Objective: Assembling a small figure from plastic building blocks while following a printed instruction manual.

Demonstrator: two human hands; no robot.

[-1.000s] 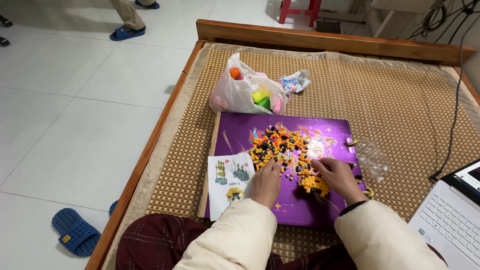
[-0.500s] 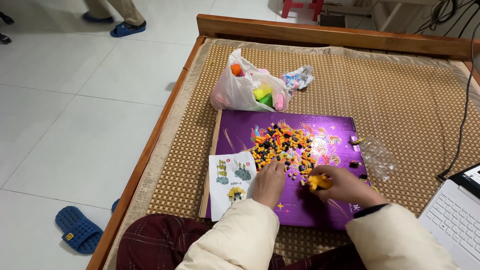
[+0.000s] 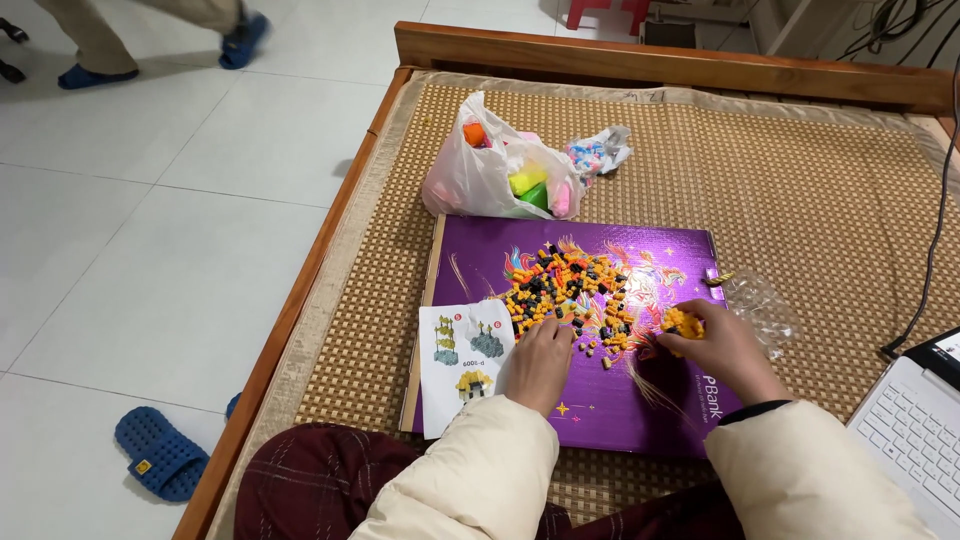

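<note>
1. Bricks (image 3: 570, 290), tiny orange and black ones, are heaped on the purple box lid (image 3: 620, 400) lying on the woven mat (image 3: 800, 180).
2. A small yellow-orange cluster (image 3: 682, 322) is pinched in the right hand (image 3: 722, 350), fingers closed round it.
3. Left hand (image 3: 538, 362) is rested at the heap's edge, fingers curled; whether anything is held can't be told.
4. Pieces look light, hard and slippery, so they're probably best nipped by the sides with fingertips. The half-built lump could likely be popped apart if squeezed.

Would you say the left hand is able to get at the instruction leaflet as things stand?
Probably yes: the left hand rests on the purple box right beside the instruction leaflet, which lies uncovered with nothing between them. The right hand holds a small yellow brick piece.
</note>
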